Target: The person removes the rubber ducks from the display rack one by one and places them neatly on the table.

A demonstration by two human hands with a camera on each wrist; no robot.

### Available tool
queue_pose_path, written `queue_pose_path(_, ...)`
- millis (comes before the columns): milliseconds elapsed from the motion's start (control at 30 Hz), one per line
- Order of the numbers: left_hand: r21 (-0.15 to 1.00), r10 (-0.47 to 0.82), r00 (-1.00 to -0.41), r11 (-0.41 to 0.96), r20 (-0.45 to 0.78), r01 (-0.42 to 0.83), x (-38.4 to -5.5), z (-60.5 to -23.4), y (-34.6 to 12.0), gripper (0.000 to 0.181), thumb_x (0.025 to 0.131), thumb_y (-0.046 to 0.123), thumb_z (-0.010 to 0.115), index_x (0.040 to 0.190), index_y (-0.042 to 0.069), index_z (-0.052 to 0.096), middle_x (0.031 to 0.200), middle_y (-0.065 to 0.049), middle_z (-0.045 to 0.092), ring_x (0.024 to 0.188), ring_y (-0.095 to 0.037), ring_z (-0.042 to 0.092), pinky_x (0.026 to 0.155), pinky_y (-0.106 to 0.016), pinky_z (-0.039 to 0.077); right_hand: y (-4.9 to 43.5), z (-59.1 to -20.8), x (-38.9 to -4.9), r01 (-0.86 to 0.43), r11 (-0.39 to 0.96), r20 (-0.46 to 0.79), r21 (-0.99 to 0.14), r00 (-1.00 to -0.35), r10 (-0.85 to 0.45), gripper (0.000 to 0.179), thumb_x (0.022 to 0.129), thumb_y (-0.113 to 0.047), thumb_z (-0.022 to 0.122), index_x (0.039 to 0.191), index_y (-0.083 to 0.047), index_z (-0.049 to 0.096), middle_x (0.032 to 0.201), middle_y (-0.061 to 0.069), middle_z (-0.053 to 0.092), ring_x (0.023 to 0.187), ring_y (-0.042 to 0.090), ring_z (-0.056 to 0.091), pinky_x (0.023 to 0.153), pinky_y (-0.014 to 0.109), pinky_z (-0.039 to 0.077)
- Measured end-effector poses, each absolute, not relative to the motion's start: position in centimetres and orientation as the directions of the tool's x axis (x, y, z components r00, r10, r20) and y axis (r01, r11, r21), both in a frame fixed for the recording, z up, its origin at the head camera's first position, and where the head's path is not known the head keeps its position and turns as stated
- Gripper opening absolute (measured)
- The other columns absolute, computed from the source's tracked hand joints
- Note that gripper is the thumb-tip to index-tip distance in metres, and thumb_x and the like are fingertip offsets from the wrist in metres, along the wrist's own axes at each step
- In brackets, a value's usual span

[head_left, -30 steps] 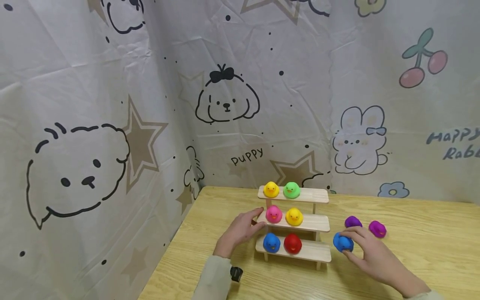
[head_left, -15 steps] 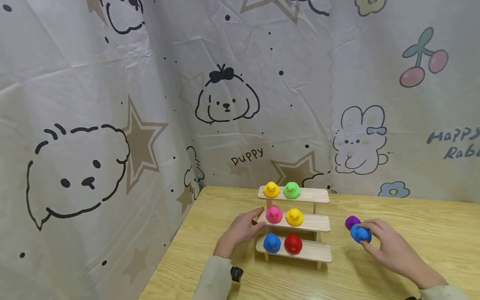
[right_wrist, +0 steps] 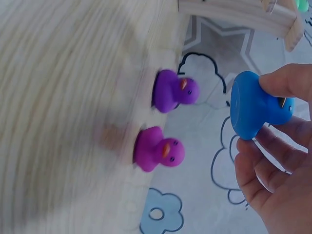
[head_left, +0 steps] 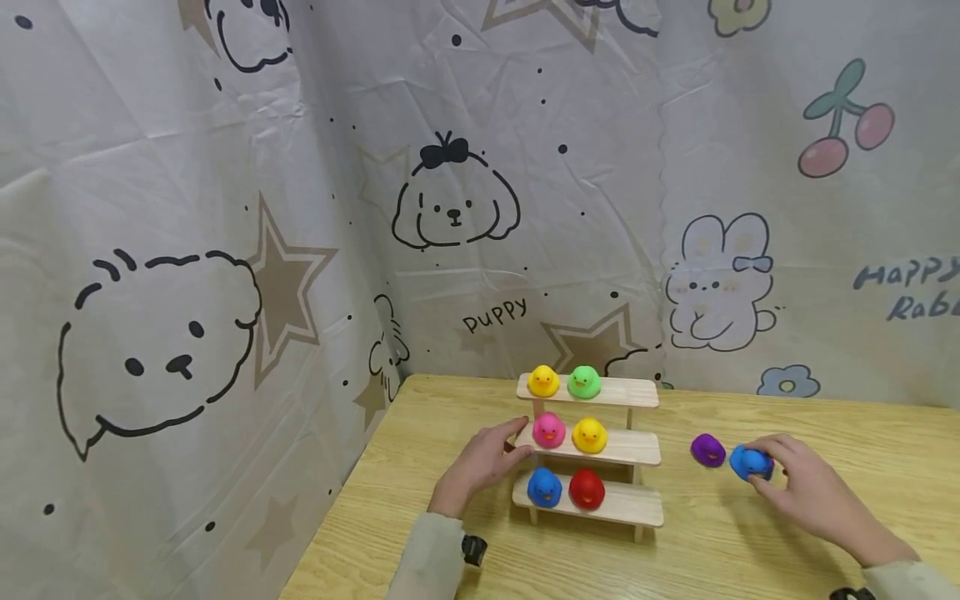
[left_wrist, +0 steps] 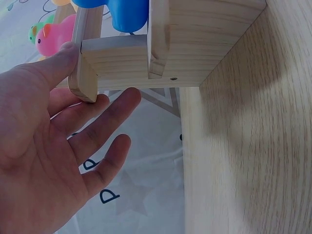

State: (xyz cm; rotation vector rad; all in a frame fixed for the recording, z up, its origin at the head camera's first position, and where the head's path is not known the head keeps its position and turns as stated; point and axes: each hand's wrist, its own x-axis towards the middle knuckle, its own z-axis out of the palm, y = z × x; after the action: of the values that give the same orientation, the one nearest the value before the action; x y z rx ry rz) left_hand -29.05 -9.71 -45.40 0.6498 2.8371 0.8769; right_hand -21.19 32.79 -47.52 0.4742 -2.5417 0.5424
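In the head view my right hand [head_left: 813, 496] pinches a blue rubber duck [head_left: 747, 461] between thumb and fingers. The right wrist view shows this duck held above the table, with its flat base visible. Near it on the table stand a purple rubber duck [head_left: 708, 451] and a magenta rubber duck [right_wrist: 155, 150]; in the head view the held duck mostly covers the magenta one. My left hand [head_left: 480, 462] grips the left end of the middle tier of a three-tier wooden shelf [head_left: 633, 447], thumb and fingers on opposite sides of the board.
Each tier carries two ducks at its left: yellow [head_left: 543, 381] and green [head_left: 584, 382] on top, pink [head_left: 549, 431] and yellow [head_left: 590, 436] in the middle, blue [head_left: 544, 487] and red [head_left: 587, 489] below. A printed curtain [head_left: 450, 283] hangs behind the wooden table [head_left: 427, 417].
My right hand has carried the blue duck to the right, from beside the shelf, past the purple duck, to over the magenta one. My left hand stays on the shelf.
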Motion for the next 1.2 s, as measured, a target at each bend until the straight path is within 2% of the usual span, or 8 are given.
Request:
queue_pose_path(100,0.558,0.432,-0.901,0.741,0.032,0.375,-29.0,-45.3,-9.7,0.054,0.095,0.038,0.056,0.142,0.013,0.045,0.139,-0.005,0.049,0.099,-0.016,0.063,0.087,-0.03,0.051,33.5,-47.7,-21.3,-0.401,0.864,0.506,-0.305,-0.836,-0.209,0.039,0.067,-0.003,0.081,0.102,-0.002,0.064,0.099,0.013,0.06,0.087,0.033,0.059,0.06,0.031,0.05)
queue_pose_path(300,0.556,0.429,-0.903,0.743,0.03,0.372,-29.0,-45.3,-9.6,0.054,0.096,0.038,0.054,0.142,0.013,0.044,0.14,-0.004,0.048,0.1,-0.016,0.062,0.087,-0.029,0.051,34.6,-48.2,-21.7,-0.356,0.867,0.452,-0.35,-0.874,-0.176,0.039,0.069,-0.004,0.08,0.104,0.002,0.063,0.101,0.019,0.059,0.088,0.038,0.058,0.061,0.039,0.051)
queue_pose_path(500,0.56,0.433,-0.901,0.74,0.027,0.373,-29.1,-45.3,-9.6,0.054,0.095,0.039,0.055,0.142,0.013,0.044,0.141,-0.004,0.048,0.101,-0.016,0.062,0.089,-0.029,0.05,35.6,-48.5,-22.0,-0.313,0.875,0.424,-0.369,-0.895,-0.141,0.039,0.07,-0.005,0.079,0.104,0.005,0.063,0.1,0.021,0.058,0.086,0.039,0.058,0.06,0.036,0.049)
queue_pose_path(800,0.556,0.427,-0.904,0.747,0.018,0.364,-29.0,-45.3,-9.7,0.054,0.096,0.038,0.055,0.143,0.015,0.044,0.141,-0.003,0.048,0.101,-0.015,0.062,0.088,-0.029,0.05,37.2,-48.4,-22.5,-0.227,0.891,0.336,-0.394,-0.937,-0.091,0.04,0.077,-0.008,0.075,0.108,0.01,0.059,0.1,0.028,0.055,0.087,0.044,0.056,0.065,0.053,0.051)
queue_pose_path(1200,0.568,0.427,-0.904,0.74,0.017,0.36,-29.0,-45.3,-9.7,0.054,0.096,0.038,0.054,0.143,0.014,0.043,0.142,-0.003,0.046,0.102,-0.016,0.061,0.089,-0.03,0.05,39.1,-48.6,-23.0,-0.189,0.895,0.285,-0.404,-0.956,-0.073,0.046,0.077,-0.011,0.074,0.111,0.015,0.056,0.103,0.035,0.053,0.083,0.046,0.056,0.064,0.055,0.05)
